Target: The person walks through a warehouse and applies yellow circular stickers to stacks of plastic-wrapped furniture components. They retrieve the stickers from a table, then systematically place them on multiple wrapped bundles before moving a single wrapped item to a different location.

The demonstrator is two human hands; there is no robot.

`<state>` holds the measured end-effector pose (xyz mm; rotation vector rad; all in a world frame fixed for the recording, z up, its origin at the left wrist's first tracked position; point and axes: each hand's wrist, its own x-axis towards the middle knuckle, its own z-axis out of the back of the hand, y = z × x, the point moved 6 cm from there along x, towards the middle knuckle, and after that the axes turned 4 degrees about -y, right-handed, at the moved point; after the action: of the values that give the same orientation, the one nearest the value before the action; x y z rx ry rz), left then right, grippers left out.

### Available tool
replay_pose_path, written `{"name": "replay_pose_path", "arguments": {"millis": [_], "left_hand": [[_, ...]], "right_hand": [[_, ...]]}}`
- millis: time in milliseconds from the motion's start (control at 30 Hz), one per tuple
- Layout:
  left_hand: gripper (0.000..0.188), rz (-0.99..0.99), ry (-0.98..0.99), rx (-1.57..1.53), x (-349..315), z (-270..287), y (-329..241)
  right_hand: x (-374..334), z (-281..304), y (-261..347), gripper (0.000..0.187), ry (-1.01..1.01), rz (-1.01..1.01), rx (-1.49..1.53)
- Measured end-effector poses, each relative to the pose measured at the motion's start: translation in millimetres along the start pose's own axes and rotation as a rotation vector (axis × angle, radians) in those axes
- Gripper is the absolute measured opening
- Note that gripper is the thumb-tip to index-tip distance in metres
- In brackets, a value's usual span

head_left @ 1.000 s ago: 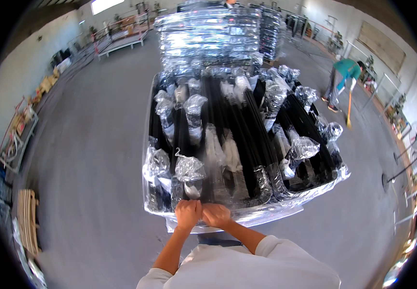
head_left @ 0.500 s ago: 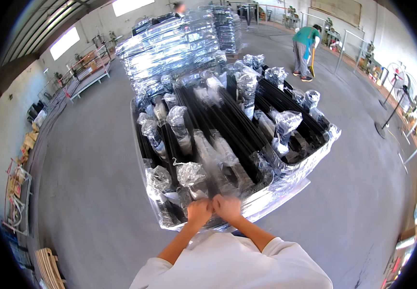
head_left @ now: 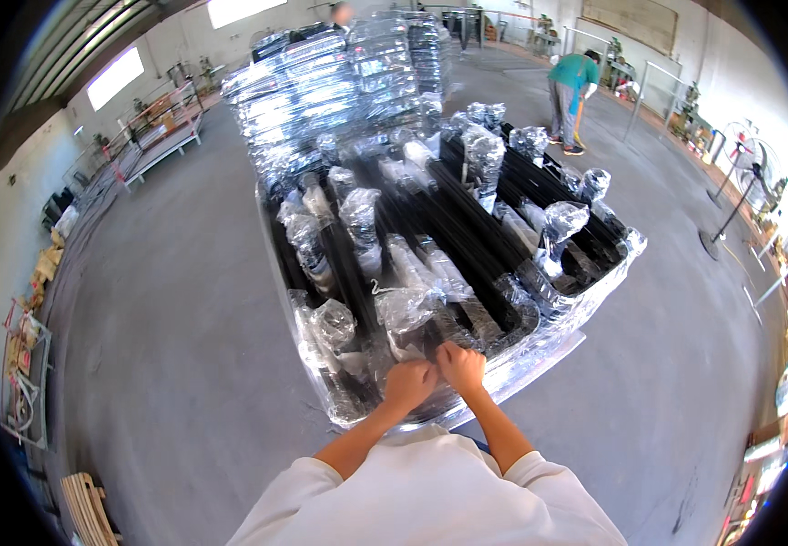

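In front of me a low load of black metal frame parts (head_left: 453, 214) lies bundled side by side, with clear plastic film (head_left: 494, 378) wrapped round its edge. Many bar ends are bagged in clear plastic, such as the crumpled bag (head_left: 405, 312) just beyond my hands. My left hand (head_left: 410, 384) is closed at the near edge of the load. Close beside it, slightly higher and to the right, my right hand (head_left: 461, 368) is also closed. What their fingers grip is hidden; dark bars and film lie right against them.
Behind the load stands a taller film-wrapped stack (head_left: 321, 100); someone's head shows beyond it. At the far right a person in a green top (head_left: 574, 96) bends over a yellow-handled tool. A standing fan (head_left: 749, 164) is at right, a wooden slatted piece (head_left: 89, 505) at lower left.
My hands have shifted right and slightly up in view, both still closed. The near part of the load also appears farther right. The blur above my hands has lessened.
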<state>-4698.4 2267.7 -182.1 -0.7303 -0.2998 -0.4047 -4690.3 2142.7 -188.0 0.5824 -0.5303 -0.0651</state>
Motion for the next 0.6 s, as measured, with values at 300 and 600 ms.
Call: {"name": "replay_pose_path", "arguments": {"millis": [300,600], "left_hand": [[0.018,-0.057,-0.015,-0.004,-0.2,1.0,-0.7],[0.020,-0.051,-0.035,-0.004,-1.2,3.0,-2.8]], "right_hand": [[-0.7,-6.4,-3.2,0.016,-0.024,0.025,-0.007],[-0.6,-4.2,-1.0,0.015,-0.016,0.039,0.005]]}}
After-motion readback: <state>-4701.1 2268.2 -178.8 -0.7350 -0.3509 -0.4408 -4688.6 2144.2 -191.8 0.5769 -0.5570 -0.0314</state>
